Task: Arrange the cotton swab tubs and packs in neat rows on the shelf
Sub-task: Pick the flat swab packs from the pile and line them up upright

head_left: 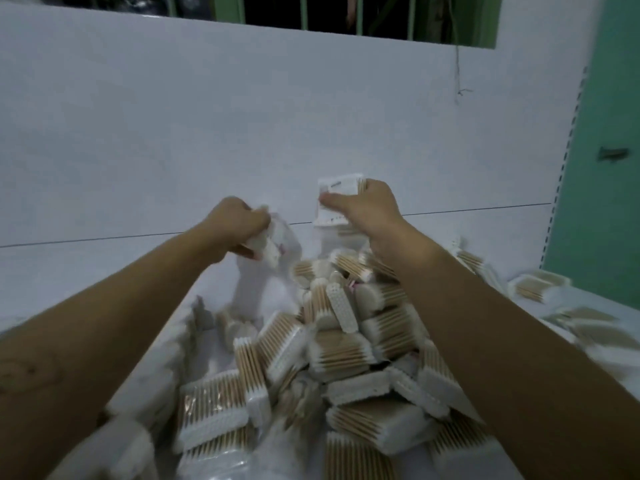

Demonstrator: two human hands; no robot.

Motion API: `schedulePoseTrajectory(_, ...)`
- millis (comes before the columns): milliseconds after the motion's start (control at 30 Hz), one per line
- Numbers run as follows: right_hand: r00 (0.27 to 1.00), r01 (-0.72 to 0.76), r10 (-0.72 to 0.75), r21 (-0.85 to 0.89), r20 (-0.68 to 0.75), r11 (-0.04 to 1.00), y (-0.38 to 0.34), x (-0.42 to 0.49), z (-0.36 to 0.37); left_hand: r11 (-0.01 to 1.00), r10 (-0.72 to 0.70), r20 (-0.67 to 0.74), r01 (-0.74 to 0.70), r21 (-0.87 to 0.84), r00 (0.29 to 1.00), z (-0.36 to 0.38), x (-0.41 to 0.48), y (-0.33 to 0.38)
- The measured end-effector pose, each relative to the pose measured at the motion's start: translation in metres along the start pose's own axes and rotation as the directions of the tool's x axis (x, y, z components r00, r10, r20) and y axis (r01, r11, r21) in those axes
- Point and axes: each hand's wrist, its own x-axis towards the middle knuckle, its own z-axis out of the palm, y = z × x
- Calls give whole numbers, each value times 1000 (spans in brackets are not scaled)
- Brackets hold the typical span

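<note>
A white shelf [86, 271] with a big pile of swab packs [346, 351].
Both arms reach out over the pile. The left hand [239, 226] squeezes a tilted pack [275, 245], its long side slanting down to the right. The right hand [369, 206] pinches an upright pack [337, 188] near the back wall [242, 116].

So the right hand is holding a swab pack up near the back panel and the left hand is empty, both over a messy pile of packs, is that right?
Not quite. The left hand is not empty: it grips a second pack. The rest holds: the right hand holds a swab pack near the back panel, both over the messy pile. The head view shows this.
</note>
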Motion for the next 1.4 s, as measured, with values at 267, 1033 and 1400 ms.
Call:
schedulePoseTrajectory(267,981,-136,147,92,-129,986,3,36,-51,889,42,37,-21,-458,998,72,9,56)
schedulePoseTrajectory(1033,966,-121,245,-703,78,700,49,47,-124,956,129,151,-164,244,980,117,19,49)
schedulePoseTrajectory(1400,844,500,-143,-659,517,562,-6,-14,-25,807,200,195,-274,523,960,33,-35,20)
